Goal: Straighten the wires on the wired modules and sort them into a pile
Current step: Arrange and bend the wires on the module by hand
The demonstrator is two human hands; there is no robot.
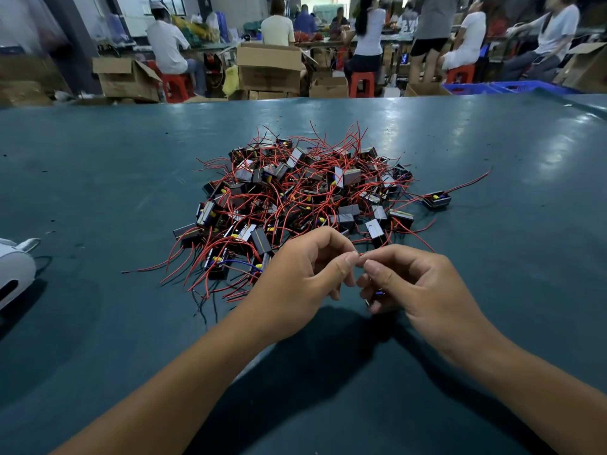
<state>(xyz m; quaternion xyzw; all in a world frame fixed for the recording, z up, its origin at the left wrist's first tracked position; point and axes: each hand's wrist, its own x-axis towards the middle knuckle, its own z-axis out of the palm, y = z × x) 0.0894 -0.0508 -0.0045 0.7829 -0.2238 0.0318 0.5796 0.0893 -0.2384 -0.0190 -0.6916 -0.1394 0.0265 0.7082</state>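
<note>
At the far left edge of the frame, just below mid-height, a white device [14,269] sits on the teal table [98,178], well apart from the work. Moving right, the tangled heap of modules [302,198] fills the centre of the frame, small black blocks with red wires looping out in every direction; none of it looks straightened yet.

Just below the heap, the left hand [295,280] has its fingers curled, thumb and forefinger pinching one end of a short red wire [361,254]. The visible stretch of wire runs roughly left to right across the small gap between the two hands, close to level.

Directly beside it, the right hand [417,284] pinches the other end with thumb and forefinger, while its lower fingers curl round a held module [377,295], mostly hidden beneath the palm; only a dark corner with a blue fleck shows. So the module lies below and to the right of the pinch, nearer the right hand, and a pull leftward by the left hand would likely draw the wire straight along its own axis.

Further right, at mid-height, a lone module [437,199] lies apart from the heap, its wire trailing toward the upper right; possibly the start of the sorted pile.
</note>
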